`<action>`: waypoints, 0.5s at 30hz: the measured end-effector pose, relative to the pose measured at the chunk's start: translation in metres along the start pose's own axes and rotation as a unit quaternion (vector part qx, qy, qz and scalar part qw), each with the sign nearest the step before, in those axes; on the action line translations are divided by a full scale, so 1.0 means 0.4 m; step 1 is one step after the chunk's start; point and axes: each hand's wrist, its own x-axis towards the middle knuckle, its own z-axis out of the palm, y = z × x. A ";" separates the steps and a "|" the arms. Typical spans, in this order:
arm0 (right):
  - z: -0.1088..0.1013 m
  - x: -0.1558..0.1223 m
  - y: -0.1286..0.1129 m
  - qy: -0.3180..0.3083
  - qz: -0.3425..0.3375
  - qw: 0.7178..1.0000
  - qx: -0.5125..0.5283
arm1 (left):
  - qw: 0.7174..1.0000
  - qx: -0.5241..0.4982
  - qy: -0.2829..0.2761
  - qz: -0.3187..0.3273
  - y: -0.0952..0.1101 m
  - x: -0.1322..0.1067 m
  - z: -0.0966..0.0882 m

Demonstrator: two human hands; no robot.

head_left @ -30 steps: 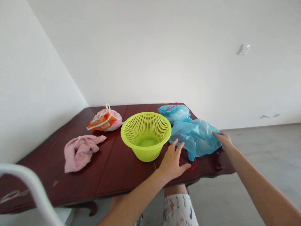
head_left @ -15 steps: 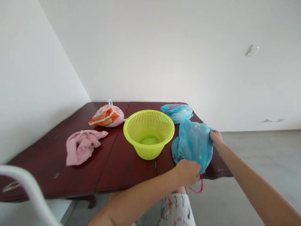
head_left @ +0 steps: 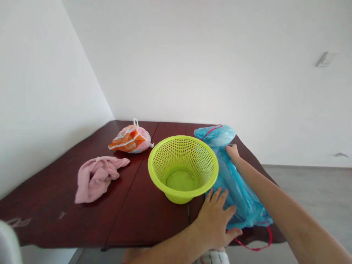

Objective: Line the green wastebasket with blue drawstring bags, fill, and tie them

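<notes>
My left hand (head_left: pixel 216 218) lies open at the table's near edge, fingers spread against the lower side of a blue plastic bag (head_left: pixel 239 187). The bag stretches flat across the right of the dark red wooden table (head_left: pixel 145 216), and my right hand (head_left: pixel 233 153) pinches its far end. A red drawstring (head_left: pixel 255 245) hangs past the table edge. Another bundled blue bag (head_left: pixel 216 135) touches my right hand's side of the table. A lime green plastic basket (head_left: pixel 184 196) stands just left of the flattened bag.
A pink cloth (head_left: pixel 96 179) and a knotted orange-and-white plastic bag (head_left: pixel 131 140) lie on the left of the table. White walls meet behind it, and a grey floor lies to the right. A white chair back (head_left: pixel 7 242) shows at the lower left.
The blue bag has gone from held up between my hands to lying stretched flat on the table. My right hand moved farther away and my left hand moved down onto the table.
</notes>
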 end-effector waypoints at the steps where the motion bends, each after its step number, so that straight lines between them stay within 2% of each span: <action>1: -0.005 0.008 -0.013 0.023 -0.007 1.000 -0.007 | 1.000 0.002 0.000 -0.006 -0.021 0.000 0.012; 3: -0.020 0.017 -0.045 0.068 -0.027 0.997 -0.026 | 1.000 -0.002 0.007 -0.016 -0.053 0.002 0.033; 5: -0.029 0.021 -0.085 0.087 -0.079 0.992 -0.047 | 0.999 -0.018 0.020 -0.019 -0.072 0.007 0.046; 7: -0.020 0.023 -0.133 0.059 -0.148 0.985 -0.070 | 0.998 -0.042 0.034 -0.022 -0.078 0.011 0.049; 10: 0.030 0.025 -0.199 -0.043 -0.216 0.969 -0.107 | 0.995 -0.081 0.060 -0.023 -0.072 0.013 0.041; 12: 0.075 0.029 -0.231 -0.090 -0.212 0.964 -0.132 | 0.993 -0.097 0.068 -0.016 -0.067 0.010 0.033; 15: 0.124 0.047 -0.262 -0.099 -0.146 0.972 -0.155 | 0.992 -0.106 0.062 -0.005 -0.066 0.005 0.026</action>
